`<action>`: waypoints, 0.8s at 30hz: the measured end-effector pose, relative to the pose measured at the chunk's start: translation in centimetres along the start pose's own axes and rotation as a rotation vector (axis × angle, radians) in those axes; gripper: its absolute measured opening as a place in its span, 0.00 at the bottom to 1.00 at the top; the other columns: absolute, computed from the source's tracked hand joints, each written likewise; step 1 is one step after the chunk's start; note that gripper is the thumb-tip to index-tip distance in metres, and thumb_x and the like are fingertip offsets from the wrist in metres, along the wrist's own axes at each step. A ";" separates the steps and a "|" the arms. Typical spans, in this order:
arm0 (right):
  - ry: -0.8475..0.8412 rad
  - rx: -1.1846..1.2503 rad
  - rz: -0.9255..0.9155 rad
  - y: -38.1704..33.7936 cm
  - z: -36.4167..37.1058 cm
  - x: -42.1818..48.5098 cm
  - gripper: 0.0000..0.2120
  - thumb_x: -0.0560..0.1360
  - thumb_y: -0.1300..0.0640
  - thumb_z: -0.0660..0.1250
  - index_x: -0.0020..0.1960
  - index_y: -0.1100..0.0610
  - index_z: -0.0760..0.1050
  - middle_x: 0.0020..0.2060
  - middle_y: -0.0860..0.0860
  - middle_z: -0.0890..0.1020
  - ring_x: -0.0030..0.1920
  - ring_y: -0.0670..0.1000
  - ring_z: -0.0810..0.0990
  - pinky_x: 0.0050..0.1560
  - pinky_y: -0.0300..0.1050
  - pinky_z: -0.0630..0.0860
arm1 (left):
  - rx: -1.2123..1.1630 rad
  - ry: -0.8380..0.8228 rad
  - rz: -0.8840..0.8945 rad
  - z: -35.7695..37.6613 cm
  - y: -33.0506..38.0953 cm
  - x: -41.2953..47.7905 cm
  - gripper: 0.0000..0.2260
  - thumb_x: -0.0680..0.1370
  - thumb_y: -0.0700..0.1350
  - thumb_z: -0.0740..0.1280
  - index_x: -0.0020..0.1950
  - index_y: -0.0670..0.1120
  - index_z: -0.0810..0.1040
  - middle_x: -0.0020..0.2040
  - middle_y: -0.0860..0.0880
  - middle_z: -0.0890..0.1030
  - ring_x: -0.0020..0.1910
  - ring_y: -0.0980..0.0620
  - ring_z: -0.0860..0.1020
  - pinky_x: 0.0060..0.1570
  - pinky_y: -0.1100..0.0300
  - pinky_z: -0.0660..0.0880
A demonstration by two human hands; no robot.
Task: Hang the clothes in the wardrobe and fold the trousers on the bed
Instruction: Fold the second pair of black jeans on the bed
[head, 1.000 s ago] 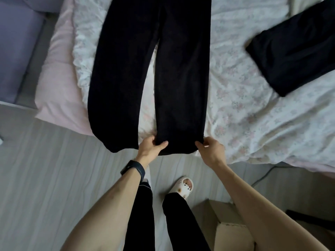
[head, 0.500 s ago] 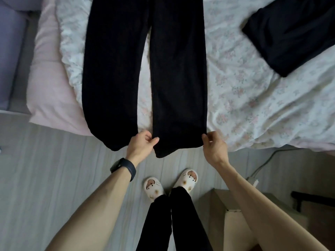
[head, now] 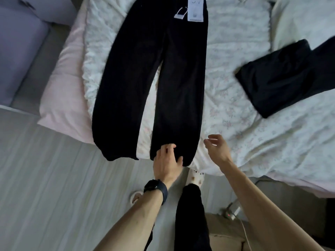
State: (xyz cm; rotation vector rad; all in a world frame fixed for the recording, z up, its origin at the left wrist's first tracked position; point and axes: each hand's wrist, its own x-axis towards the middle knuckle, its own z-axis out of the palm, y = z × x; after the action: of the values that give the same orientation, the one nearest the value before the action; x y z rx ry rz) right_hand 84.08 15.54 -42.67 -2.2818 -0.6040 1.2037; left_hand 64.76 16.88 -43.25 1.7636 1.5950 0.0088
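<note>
**A:** Where are the trousers (head: 177,78)?

**B:** Flat on the bed (head: 235,51). The waist is far up the bed. Both leg ends hang at the bed's near edge.

**A:** And the hands?

**B:** The left hand (head: 165,160) rests on one leg end at that edge, fingers spread. The right hand (head: 216,149) is over the same edge, loose and holding nothing.

**A:** What next?

**B:** I think one leg goes over the other. Lift it slowly, match the edges and smooth the bumps. Mind the paper tags (head: 194,9) at the waist.
</note>
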 end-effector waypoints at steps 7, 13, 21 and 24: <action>-0.151 0.061 -0.014 -6.9 -3.0 9.0 0.20 0.79 0.48 0.69 0.67 0.53 0.72 0.59 0.49 0.82 0.59 0.53 0.81 0.64 0.57 0.77 | 0.102 0.047 -0.245 5.0 6.4 4.8 0.28 0.77 0.63 0.65 0.70 0.48 0.68 0.75 0.43 0.60 0.74 0.36 0.60 0.68 0.38 0.67; -0.242 0.110 -0.010 -10.6 -2.3 16.4 0.16 0.77 0.49 0.72 0.61 0.56 0.77 0.46 0.51 0.84 0.41 0.50 0.83 0.46 0.48 0.82 | 0.104 0.145 -0.348 9.2 8.5 8.5 0.30 0.73 0.61 0.72 0.65 0.44 0.66 0.72 0.35 0.61 0.72 0.22 0.58 0.60 0.23 0.67; -0.183 -0.050 0.049 -10.5 -0.8 18.2 0.08 0.78 0.54 0.71 0.47 0.46 0.73 0.46 0.52 0.84 0.35 0.53 0.85 0.35 0.50 0.85 | 0.276 0.078 -0.288 9.6 7.3 5.3 0.21 0.66 0.42 0.79 0.57 0.46 0.79 0.69 0.38 0.74 0.63 0.30 0.76 0.50 0.33 0.78; -0.238 0.023 0.093 -11.1 -1.5 17.4 0.06 0.79 0.57 0.70 0.51 0.49 0.74 0.48 0.53 0.85 0.42 0.52 0.87 0.34 0.45 0.83 | 0.283 0.111 -0.330 8.0 6.6 3.8 0.22 0.61 0.38 0.82 0.53 0.45 0.83 0.51 0.43 0.82 0.36 0.43 0.82 0.33 0.50 0.79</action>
State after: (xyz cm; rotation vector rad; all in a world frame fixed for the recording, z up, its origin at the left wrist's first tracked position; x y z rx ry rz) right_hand 92.62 34.13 -46.17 -2.1852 -0.5690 1.5335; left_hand 75.03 16.41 -47.39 1.7064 2.0347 -0.2946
